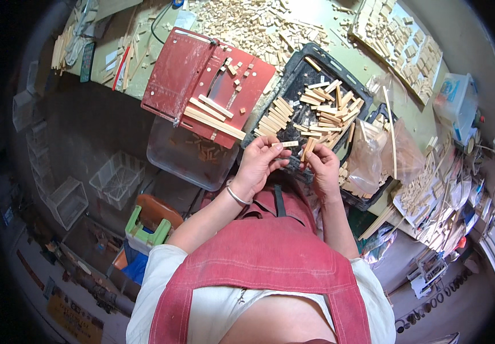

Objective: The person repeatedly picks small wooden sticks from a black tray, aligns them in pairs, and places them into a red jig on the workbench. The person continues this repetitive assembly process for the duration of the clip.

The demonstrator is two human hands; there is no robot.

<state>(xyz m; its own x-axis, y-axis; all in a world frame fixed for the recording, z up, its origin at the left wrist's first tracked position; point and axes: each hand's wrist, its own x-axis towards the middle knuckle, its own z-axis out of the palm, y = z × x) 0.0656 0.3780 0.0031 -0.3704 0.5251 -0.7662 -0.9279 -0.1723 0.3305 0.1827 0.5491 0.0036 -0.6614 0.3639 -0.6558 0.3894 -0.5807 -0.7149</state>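
Person in red apron [259, 258] handles wood pcs at a cluttered bench. Pale stick [290, 144] lies nearly level, long axis running L to R, free end toward person's R; it juts past the fingertips of the L hand [261, 159], thumb & index closed on it. Darker wood piece [307, 149], poss. more than one, slants away from the body, top leaning slightly R; it's pinched in the R hand [323, 166], projecting up and L of closed fingertips; exact count can't be told. Both are held above near edge of black tray [299, 74] w/ loose sticks, on green tabletop [359, 66]. Red machine [173, 69] sits L, clear bin [193, 160] below; white crate [118, 178] farther L, on floor.
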